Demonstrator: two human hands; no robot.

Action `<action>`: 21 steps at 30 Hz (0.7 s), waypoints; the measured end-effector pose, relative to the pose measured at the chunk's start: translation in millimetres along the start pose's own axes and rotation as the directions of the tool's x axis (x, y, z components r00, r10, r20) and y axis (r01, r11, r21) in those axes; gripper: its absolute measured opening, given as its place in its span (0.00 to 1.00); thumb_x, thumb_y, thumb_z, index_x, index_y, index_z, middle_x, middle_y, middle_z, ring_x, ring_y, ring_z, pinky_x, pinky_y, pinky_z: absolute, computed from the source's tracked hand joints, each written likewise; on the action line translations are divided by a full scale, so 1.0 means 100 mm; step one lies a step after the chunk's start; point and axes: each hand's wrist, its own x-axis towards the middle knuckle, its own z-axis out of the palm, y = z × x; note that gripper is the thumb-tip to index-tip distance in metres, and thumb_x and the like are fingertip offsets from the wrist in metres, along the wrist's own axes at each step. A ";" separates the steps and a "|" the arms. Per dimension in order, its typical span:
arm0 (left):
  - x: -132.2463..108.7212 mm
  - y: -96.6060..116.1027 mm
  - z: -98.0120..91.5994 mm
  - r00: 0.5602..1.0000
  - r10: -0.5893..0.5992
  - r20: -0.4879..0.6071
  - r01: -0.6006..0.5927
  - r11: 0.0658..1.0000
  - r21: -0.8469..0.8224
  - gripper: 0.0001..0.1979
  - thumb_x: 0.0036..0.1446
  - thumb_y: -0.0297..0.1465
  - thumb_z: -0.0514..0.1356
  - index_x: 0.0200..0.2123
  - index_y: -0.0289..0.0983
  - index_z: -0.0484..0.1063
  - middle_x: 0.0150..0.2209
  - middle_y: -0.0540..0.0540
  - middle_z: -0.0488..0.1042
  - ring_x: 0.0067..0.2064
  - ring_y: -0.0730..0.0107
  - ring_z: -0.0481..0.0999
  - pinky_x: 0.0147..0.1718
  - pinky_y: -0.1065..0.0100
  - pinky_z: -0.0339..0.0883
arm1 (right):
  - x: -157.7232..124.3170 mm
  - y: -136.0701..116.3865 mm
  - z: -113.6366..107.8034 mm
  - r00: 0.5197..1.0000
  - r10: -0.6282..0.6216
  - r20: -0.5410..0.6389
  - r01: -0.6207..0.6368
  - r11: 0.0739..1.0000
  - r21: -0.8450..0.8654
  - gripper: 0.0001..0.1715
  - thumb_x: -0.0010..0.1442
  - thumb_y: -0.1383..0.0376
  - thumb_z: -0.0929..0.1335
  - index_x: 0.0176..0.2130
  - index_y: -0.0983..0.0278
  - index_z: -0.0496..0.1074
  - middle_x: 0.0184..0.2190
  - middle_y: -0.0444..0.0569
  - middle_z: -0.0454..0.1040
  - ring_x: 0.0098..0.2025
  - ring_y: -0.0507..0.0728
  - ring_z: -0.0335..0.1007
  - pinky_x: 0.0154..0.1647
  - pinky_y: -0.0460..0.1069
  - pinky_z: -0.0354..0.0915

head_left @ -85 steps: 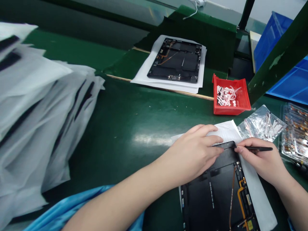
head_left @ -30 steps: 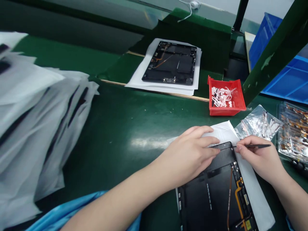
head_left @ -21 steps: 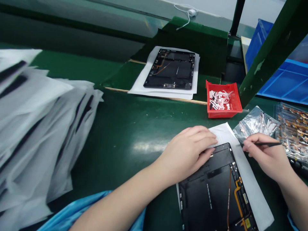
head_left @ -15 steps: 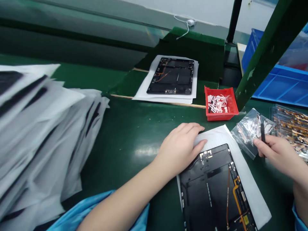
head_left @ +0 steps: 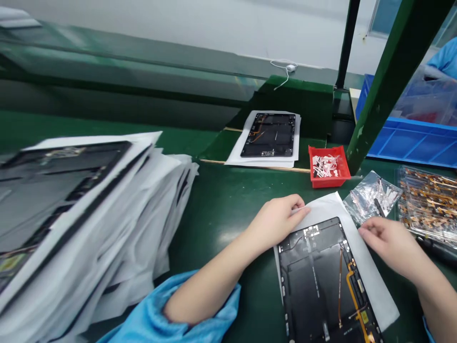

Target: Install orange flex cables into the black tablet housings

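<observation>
A black tablet back panel (head_left: 317,281) with an orange flex cable lies on a white sheet (head_left: 373,271), its top end close to both hands. My left hand (head_left: 278,221) rests on the sheet just above the panel's top left corner, holding nothing I can see. My right hand (head_left: 391,245) is beside the panel's right edge, over the sheet's margin. Black tweezers (head_left: 378,207) stick up from that hand over a foil zip bag (head_left: 371,197). Their lower end meets the fingers, and the grip is partly hidden.
A tall stack of panels in white sheets (head_left: 89,205) lies on the green bench at left. Ahead are another panel on paper (head_left: 269,135) and a red bin of white strips (head_left: 328,166). Right are a clear tray of flex cables (head_left: 428,205), a green post (head_left: 389,85) and a blue crate (head_left: 410,147).
The view has tipped upward. My right hand has drawn back from the panel's top edge, turning the tweezers upright, and my left hand has slid off the panel's top end onto the sheet.
</observation>
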 end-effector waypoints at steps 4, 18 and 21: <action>-0.04 0.07 -0.04 0.999 -0.032 0.040 0.035 0.995 -0.089 0.18 0.62 0.46 0.53 0.33 0.39 0.71 0.29 0.49 0.76 0.32 0.62 0.74 0.30 0.67 0.59 | -0.01 -0.11 0.18 0.979 -0.126 0.162 0.104 0.984 0.143 0.15 0.64 0.55 0.64 0.34 0.58 0.76 0.21 0.43 0.73 0.24 0.56 0.69 0.25 0.49 0.55; -0.01 -0.05 -0.10 0.986 -0.044 0.163 0.107 0.909 -0.403 0.22 0.62 0.51 0.52 0.37 0.37 0.71 0.35 0.49 0.71 0.36 0.66 0.68 0.34 0.69 0.62 | -0.04 -0.16 0.43 0.969 -0.137 0.208 0.009 0.854 0.520 0.10 0.60 0.59 0.67 0.30 0.62 0.71 0.23 0.42 0.72 0.26 0.53 0.66 0.30 0.48 0.59; 0.01 -0.09 -0.14 0.984 -0.055 0.170 0.125 0.894 -0.430 0.22 0.60 0.51 0.54 0.38 0.37 0.72 0.35 0.49 0.72 0.36 0.67 0.68 0.33 0.70 0.61 | -0.07 -0.15 0.42 0.978 -0.121 0.167 -0.003 0.801 0.598 0.13 0.60 0.56 0.68 0.41 0.62 0.73 0.22 0.38 0.67 0.25 0.53 0.63 0.29 0.48 0.59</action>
